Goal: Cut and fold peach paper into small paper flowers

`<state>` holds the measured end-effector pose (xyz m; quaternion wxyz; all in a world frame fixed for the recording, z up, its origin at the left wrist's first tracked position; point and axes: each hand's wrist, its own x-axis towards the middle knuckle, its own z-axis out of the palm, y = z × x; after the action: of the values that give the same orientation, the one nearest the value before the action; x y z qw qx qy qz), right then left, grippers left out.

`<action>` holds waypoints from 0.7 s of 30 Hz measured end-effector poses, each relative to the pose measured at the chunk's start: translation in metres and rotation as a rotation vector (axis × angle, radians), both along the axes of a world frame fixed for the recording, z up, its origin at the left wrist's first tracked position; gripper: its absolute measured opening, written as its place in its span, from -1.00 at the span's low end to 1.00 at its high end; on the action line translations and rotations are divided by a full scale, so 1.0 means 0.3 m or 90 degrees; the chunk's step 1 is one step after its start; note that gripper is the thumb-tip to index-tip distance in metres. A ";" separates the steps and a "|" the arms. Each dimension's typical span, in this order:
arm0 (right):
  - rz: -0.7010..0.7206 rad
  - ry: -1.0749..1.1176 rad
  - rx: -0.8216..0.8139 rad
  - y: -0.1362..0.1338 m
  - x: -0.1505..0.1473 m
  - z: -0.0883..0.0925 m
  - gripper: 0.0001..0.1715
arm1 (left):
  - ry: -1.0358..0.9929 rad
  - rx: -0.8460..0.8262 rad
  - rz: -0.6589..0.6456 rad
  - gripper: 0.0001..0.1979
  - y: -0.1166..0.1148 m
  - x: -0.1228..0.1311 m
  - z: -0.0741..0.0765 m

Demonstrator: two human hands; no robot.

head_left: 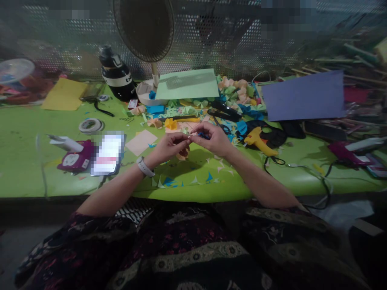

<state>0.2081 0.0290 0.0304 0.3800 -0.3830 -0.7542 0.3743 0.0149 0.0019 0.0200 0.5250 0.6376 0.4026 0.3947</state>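
Observation:
My left hand [173,148], with a white watch on the wrist, is closed in a pinch. A small peach paper piece [182,156] shows just under its fingers. My right hand [213,139] is closed too, its fingertips meeting the left ones. Something dark blue [203,135] shows at its fingers, too small to name. Both hands are just above the green tabletop [199,189], amid blue, white and peach paper scraps [171,182]. A square peach paper sheet [141,142] lies left of my left hand.
A yellow glue gun [261,141] lies to the right, near a black stapler [225,111]. On the left are a lit phone [108,154] and a tape roll [90,125]. Behind stand a black bottle [117,76], a fan [145,28] and a heap of paper flowers [236,90].

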 end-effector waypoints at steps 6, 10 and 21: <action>-0.059 -0.078 0.025 0.056 0.048 0.011 -0.63 | -0.014 -0.007 0.025 -0.65 0.004 0.000 0.000; -0.212 -0.290 0.048 0.169 0.168 0.019 -0.70 | -0.015 0.006 0.074 -0.64 0.014 -0.005 0.002; -0.042 -0.734 -0.085 0.136 0.269 0.119 -0.87 | -0.009 0.025 0.171 -0.65 0.036 -0.026 0.007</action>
<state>0.2889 0.0699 0.0661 -0.1054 -0.5713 -0.8018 0.1403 0.0071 0.0128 0.0219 0.4576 0.5853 0.4728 0.4738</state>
